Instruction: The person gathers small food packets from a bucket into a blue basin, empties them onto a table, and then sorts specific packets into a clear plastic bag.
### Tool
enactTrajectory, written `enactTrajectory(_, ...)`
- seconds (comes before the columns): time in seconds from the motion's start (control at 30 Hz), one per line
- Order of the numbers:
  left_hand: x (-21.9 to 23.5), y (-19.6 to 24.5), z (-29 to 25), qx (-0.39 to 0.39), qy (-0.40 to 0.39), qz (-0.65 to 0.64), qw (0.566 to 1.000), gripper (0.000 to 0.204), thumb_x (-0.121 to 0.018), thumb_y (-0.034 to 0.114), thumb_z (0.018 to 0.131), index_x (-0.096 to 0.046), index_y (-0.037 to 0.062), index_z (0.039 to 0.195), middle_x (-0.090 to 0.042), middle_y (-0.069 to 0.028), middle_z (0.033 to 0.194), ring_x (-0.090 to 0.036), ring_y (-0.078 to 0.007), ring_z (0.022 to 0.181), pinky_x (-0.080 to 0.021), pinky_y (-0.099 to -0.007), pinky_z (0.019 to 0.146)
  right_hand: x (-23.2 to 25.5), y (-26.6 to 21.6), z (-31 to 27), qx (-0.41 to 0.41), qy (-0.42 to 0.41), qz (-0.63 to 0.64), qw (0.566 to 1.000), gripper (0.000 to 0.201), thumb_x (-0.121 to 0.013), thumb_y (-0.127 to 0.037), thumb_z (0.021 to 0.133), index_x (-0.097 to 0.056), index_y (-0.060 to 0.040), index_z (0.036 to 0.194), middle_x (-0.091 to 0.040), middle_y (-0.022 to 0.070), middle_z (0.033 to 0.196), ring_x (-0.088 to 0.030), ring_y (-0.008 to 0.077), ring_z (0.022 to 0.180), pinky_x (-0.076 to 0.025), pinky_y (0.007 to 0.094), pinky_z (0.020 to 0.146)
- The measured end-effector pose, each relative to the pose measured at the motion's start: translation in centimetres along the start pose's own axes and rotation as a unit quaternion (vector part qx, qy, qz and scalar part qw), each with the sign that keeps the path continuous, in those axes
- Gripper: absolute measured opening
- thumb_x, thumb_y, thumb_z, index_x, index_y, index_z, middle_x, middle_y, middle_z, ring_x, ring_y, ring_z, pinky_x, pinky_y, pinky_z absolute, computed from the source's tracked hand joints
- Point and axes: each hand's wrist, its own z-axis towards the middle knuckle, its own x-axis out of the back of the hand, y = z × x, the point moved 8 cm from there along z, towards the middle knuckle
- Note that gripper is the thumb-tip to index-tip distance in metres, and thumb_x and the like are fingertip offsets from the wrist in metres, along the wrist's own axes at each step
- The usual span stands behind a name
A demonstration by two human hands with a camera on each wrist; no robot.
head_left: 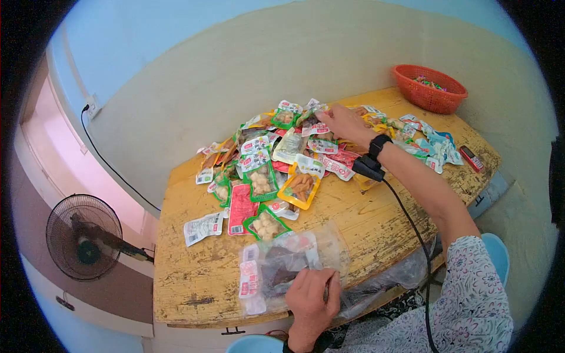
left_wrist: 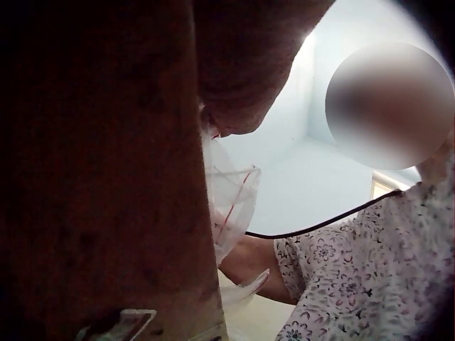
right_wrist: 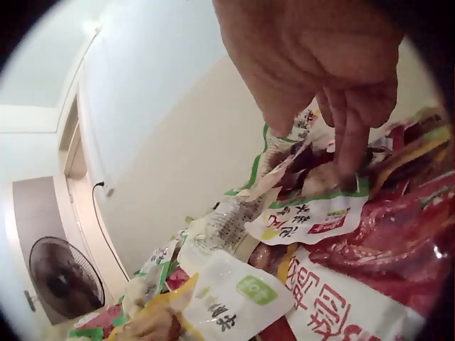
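Low in the centre of the head view, the left hand (head_left: 311, 301) lies with curled fingers on a clear plastic bag (head_left: 291, 262) at the near table (head_left: 194, 282) edge; the slick, crinkly film could slide off if the grip slackens. Upper centre, the right hand (head_left: 344, 122), fingers bent down, touches glossy flat snack packets (head_left: 276, 170), and reaching there may drag neighbours from the loose heap.
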Motion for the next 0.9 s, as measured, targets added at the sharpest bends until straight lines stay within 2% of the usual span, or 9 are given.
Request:
enactTrajectory(0.07, 0.0, 0.0, 0.1, -0.005, -0.002, -0.004, 1.0, 0.019, -0.074, -0.002, 0.079, -0.062, 0.0021, 0.093, -0.063, -0.0111, 0.077, -0.057, -0.0303, 0.063, -0.045, -0.0386, 0.058, -1.1, 1.0, 0.5, -0.022, -0.029, 0.097, 0.995, 0.041, -0.077, -0.03, 0.083, -0.068, 0.0053, 0.101, -0.071, 0.0211, 0.089, -0.071, 0.0297, 0.084, -0.054, 0.0417, 0.072)
enactTrajectory(0.17, -0.1, 0.2, 0.0, -0.013, 0.0, -0.003, 1.0, 0.019, -0.074, -0.003, 0.079, -0.062, 0.0018, 0.093, -0.062, -0.0109, 0.077, -0.057, -0.0303, 0.063, -0.045, -0.0383, 0.057, -2.8, 3.8, 3.2, 0.111, 0.08, 0.143, 0.98, 0.036, -0.08, -0.025, 0.081, -0.068, 0.0034, 0.099, -0.071, 0.0145, 0.082, -0.07, 0.0212, 0.075, -0.053, 0.0366, 0.064)
enactTrajectory(0.27, -0.1, 0.0, -0.1, 0.006, 0.0, 0.007, 1.0, 0.012, -0.073, 0.0, 0.079, -0.064, 0.0043, 0.086, -0.062, -0.0114, 0.074, -0.057, -0.0315, 0.063, -0.044, -0.0396, 0.058, -1.3, 1.8, 0.6, 0.143, 0.035, 0.19, 0.971, 0.027, -0.079, -0.015, 0.082, -0.068, 0.0021, 0.099, -0.071, 0.0099, 0.081, -0.066, 0.0145, 0.069, -0.052, 0.0316, 0.06)
enactTrajectory(0.37, -0.1, 0.1, -0.1, 0.007, 0.006, 0.008, 1.0, 0.011, -0.072, 0.0, 0.079, -0.065, 0.0041, 0.086, -0.062, -0.0114, 0.073, -0.057, -0.0314, 0.063, -0.044, -0.0399, 0.057, 1.1, 0.2, -4.8, 0.111, -0.011, 0.324, 0.939, 0.018, -0.076, -0.008, 0.085, -0.069, -0.0002, 0.1, -0.071, 0.0063, 0.081, -0.064, 0.0106, 0.068, -0.051, 0.0273, 0.06)
enactTrajectory(0.47, -0.1, 0.1, -0.2, 0.004, 0.008, 0.006, 1.0, 0.011, -0.071, 0.0, 0.08, -0.064, 0.0036, 0.087, -0.061, -0.0119, 0.074, -0.055, -0.0315, 0.064, -0.043, -0.0401, 0.057, 5.6, -1.7, -12.8, 0.072, -0.04, 0.298, 0.951, 0.011, -0.071, -0.007, 0.089, -0.068, -0.0012, 0.098, -0.071, 0.0051, 0.082, -0.064, 0.0089, 0.066, -0.05, 0.0243, 0.053)
enactTrajectory(0.6, -0.3, 0.4, 0.0, 0.002, 0.002, 0.017, 1.0, 0.01, -0.069, -0.001, 0.081, -0.063, 0.0035, 0.087, -0.06, -0.0115, 0.073, -0.054, -0.0299, 0.064, -0.042, -0.0399, 0.058, 7.6, -1.2, -22.4, 0.053, -0.047, 0.335, 0.94, 0.011, -0.07, -0.012, 0.092, -0.067, -0.0025, 0.098, -0.07, 0.0034, 0.081, -0.063, 0.0078, 0.062, -0.048, 0.0239, 0.047)
enactTrajectory(0.7, -0.4, 0.4, -0.1, 0.004, -0.002, 0.021, 1.0, 0.01, -0.069, -0.002, 0.082, -0.062, 0.0032, 0.087, -0.06, -0.0112, 0.075, -0.054, -0.0293, 0.065, -0.042, -0.0392, 0.058, 5.7, 0.2, -30.1, -0.088, -0.213, 0.321, 0.919, 0.012, -0.066, -0.01, 0.096, -0.065, -0.0012, 0.105, -0.066, 0.004, 0.084, -0.063, 0.007, 0.067, -0.052, 0.0223, 0.053)
enactTrajectory(0.8, -0.5, 0.5, -0.3, -0.005, 0.004, 0.029, 1.0, 0.014, -0.07, -0.005, 0.081, -0.061, 0.0025, 0.09, -0.061, -0.0109, 0.077, -0.053, -0.0289, 0.064, -0.041, -0.0384, 0.057, 7.9, 0.2, -32.2, 0.006, -0.155, 0.215, 0.964, 0.013, -0.064, -0.016, 0.096, -0.066, -0.004, 0.103, -0.066, 0.0052, 0.079, -0.061, 0.0102, 0.061, -0.048, 0.0282, 0.053)
enactTrajectory(0.9, -0.6, 0.7, -0.1, 0.006, 0.004, 0.032, 0.999, 0.013, -0.069, -0.005, 0.082, -0.061, 0.0024, 0.09, -0.06, -0.01, 0.075, -0.052, -0.0272, 0.062, -0.039, -0.0377, 0.056, 9.5, 1.1, -29.3, 0.087, -0.104, 0.143, 0.98, 0.016, -0.062, -0.016, 0.096, -0.066, -0.0037, 0.106, -0.064, 0.0075, 0.081, -0.061, 0.0108, 0.067, -0.048, 0.0286, 0.058)
